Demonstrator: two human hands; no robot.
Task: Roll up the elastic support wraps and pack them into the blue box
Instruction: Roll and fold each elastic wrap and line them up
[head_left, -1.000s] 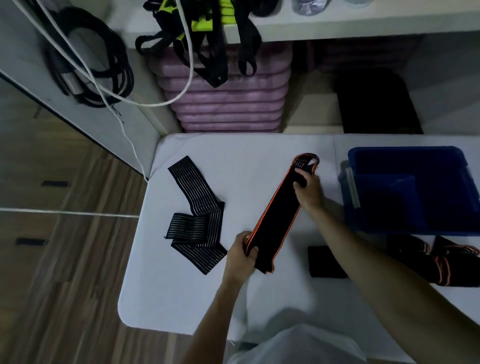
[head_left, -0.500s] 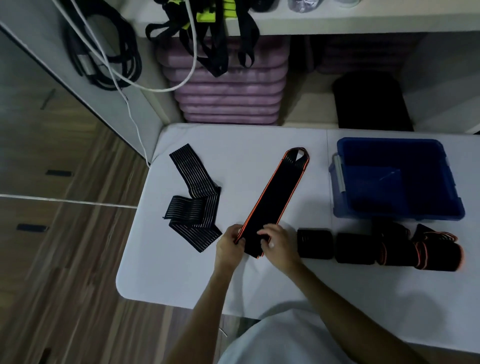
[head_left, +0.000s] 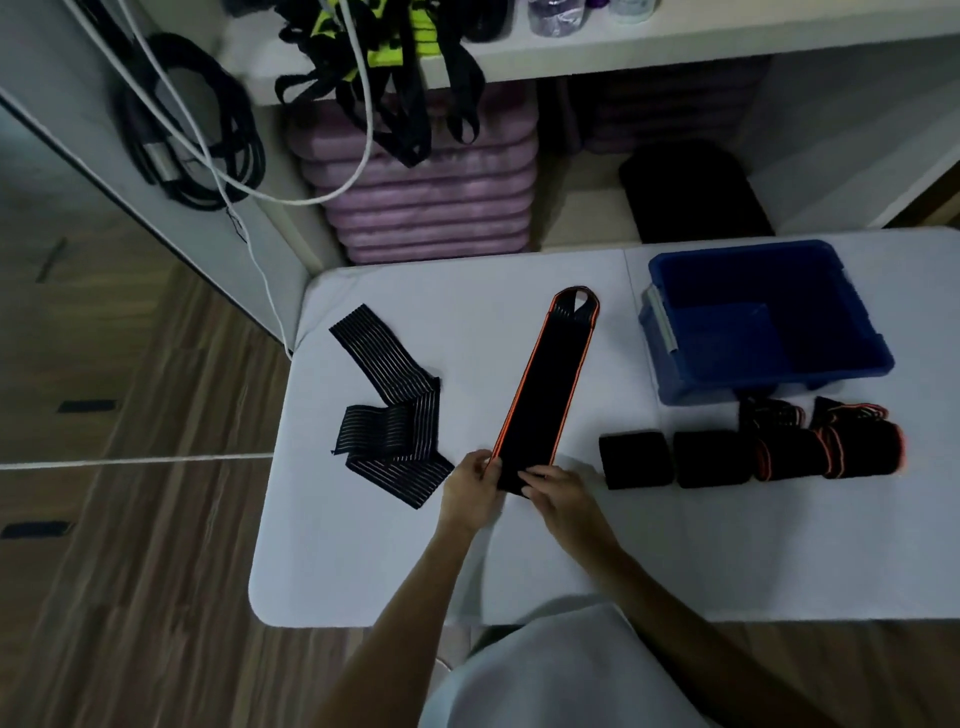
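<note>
Both hands pinch the near end of the orange-edged wrap: left hand at its left corner, right hand at its right. The wrap lies flat on the worktop, so rolling looks just begun; next, curl that end tightly away. One striped wrap lies unrolled; four rolls wait before the one empty box.
</note>
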